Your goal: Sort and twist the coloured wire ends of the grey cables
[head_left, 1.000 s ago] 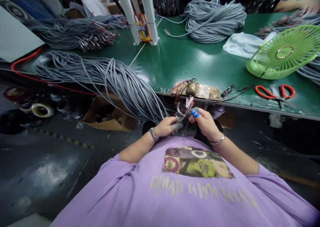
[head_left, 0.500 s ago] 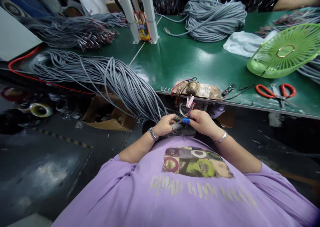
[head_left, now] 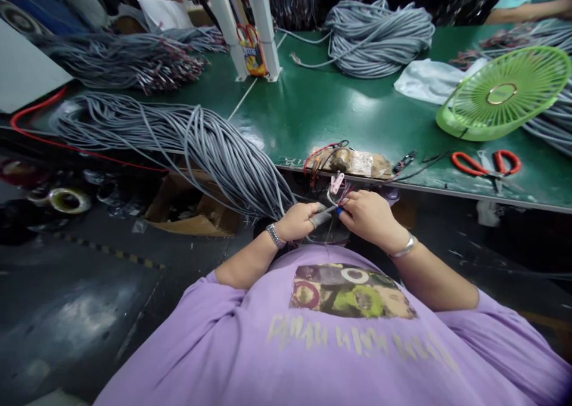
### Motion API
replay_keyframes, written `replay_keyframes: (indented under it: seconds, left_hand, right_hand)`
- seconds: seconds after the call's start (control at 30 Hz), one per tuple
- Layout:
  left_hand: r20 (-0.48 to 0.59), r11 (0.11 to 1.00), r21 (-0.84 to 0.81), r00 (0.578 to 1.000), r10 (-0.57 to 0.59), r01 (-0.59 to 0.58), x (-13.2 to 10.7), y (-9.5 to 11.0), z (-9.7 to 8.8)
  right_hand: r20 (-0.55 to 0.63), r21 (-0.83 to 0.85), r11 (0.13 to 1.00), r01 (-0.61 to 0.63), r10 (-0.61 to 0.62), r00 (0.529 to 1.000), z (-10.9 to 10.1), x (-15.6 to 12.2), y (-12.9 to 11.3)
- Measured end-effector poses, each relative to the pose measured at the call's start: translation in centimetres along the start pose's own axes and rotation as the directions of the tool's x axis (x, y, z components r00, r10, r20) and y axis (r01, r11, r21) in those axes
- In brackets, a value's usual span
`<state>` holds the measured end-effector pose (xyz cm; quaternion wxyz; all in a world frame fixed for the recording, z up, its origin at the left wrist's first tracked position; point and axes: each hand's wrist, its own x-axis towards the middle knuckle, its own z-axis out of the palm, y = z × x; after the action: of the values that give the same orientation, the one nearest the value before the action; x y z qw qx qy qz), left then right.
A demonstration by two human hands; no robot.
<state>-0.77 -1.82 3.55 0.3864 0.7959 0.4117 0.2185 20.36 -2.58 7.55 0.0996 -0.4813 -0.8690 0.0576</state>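
Just off the table's front edge, my left hand [head_left: 300, 220] is closed on a grey cable [head_left: 328, 210], with grey covering on its finger and thumb. Opposite it, my right hand [head_left: 367, 216] pinches the thin coloured wires [head_left: 345, 195] at that cable's end; blue covering wraps a fingertip. A pink clip [head_left: 336, 183] sits right above the wires at the table edge. From my left hand's side, a thick bundle of grey cables [head_left: 232, 155] runs up onto the table. The exact grip of my right fingertips is partly hidden.
A taped cardboard piece with wires [head_left: 357, 163] lies at the edge of the green table [head_left: 308, 117]. Red-handled scissors [head_left: 489, 169] and a green fan [head_left: 504, 93] are on the right. Coiled cable [head_left: 379, 39] lies behind. Below stands an open carton [head_left: 192, 206]. Other people sit across the table.
My right hand has turned and shifted slightly right, its fingers now over the coloured wires. My left hand has extended a little toward it, still holding the cable. The view has shifted slightly.
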Motion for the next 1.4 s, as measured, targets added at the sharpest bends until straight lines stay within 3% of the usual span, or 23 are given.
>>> replay_keyframes:
  seconds: [0.07,0.1,0.17,0.23,0.3,0.37,0.43,0.53,0.67,0.83,0.93,1.07,1.23,1.4]
  left_hand:
    - [-0.094,0.999,0.04,0.995,0.016,-0.012,-0.1,-0.1,0.5]
    - [-0.126,0.999,0.035,0.992,0.004,0.0,-0.2,-0.1,0.7]
    - [-0.171,0.998,-0.041,0.984,-0.052,0.045,-0.4,-0.2,1.2]
    - [-0.211,0.982,-0.165,0.969,-0.129,0.095,-0.5,-0.2,1.5]
    - [-0.25,0.947,-0.298,0.948,-0.199,0.12,-0.5,-0.2,1.7]
    - [-0.277,0.91,-0.399,0.93,-0.24,0.116,-0.5,-0.1,1.7]
    - [-0.288,0.885,-0.454,0.924,-0.252,0.1,-0.6,-0.1,1.7]
    - [-0.274,0.886,-0.452,0.93,-0.245,0.1,-0.8,-0.1,1.7]
    - [-0.283,0.95,-0.304,0.945,-0.162,0.072,-1.3,-0.3,1.9]
    - [-0.332,0.992,-0.128,0.942,-0.04,-0.003,-1.6,-0.9,2.0]
    - [-0.383,0.972,-0.235,0.918,-0.1,0.008,-1.5,-1.0,2.0]
    - [-0.405,0.903,-0.43,0.892,-0.199,0.006,-1.3,-0.6,1.9]
    - [-0.451,0.785,-0.611,0.86,-0.239,-0.103,-1.2,-1.1,2.3]
    - [-0.436,0.697,-0.709,0.846,-0.308,-0.112,-1.3,-2.2,2.9]
  right_hand:
    - [0.089,0.268,0.962,-0.047,0.024,0.996,0.0,-0.3,0.6]
    - [0.158,0.436,0.898,-0.065,-0.005,0.988,0.0,-0.5,1.0]
    - [0.275,0.722,0.682,-0.118,-0.125,0.953,-0.3,-1.2,1.9]
    - [0.329,0.854,0.489,-0.179,-0.242,0.913,-0.6,-1.9,2.8]
    - [0.346,0.875,0.438,-0.206,-0.268,0.899,-0.8,-2.5,3.6]
    - [0.315,0.846,0.493,-0.203,-0.155,0.936,-0.6,-2.8,4.4]
    - [0.208,0.786,0.586,-0.2,0.053,0.977,-0.2,-2.8,4.8]
    - [0.001,0.695,0.7,-0.167,0.232,0.973,0.7,-2.2,4.2]
    - [-0.111,0.601,0.798,-0.048,0.143,0.984,1.6,-0.8,1.8]
    - [-0.08,0.579,0.815,-0.031,0.094,0.992,2.7,0.2,-0.8]
    - [-0.124,0.482,0.876,-0.009,0.079,0.989,3.0,0.0,-1.8]
    - [-0.238,0.212,0.958,0.192,-0.14,0.961,2.4,-0.2,-3.0]
    - [-0.264,0.013,0.944,0.331,-0.316,0.911,1.5,0.6,-4.2]
    - [-0.247,-0.027,0.919,0.393,-0.387,0.888,1.6,1.3,-5.2]
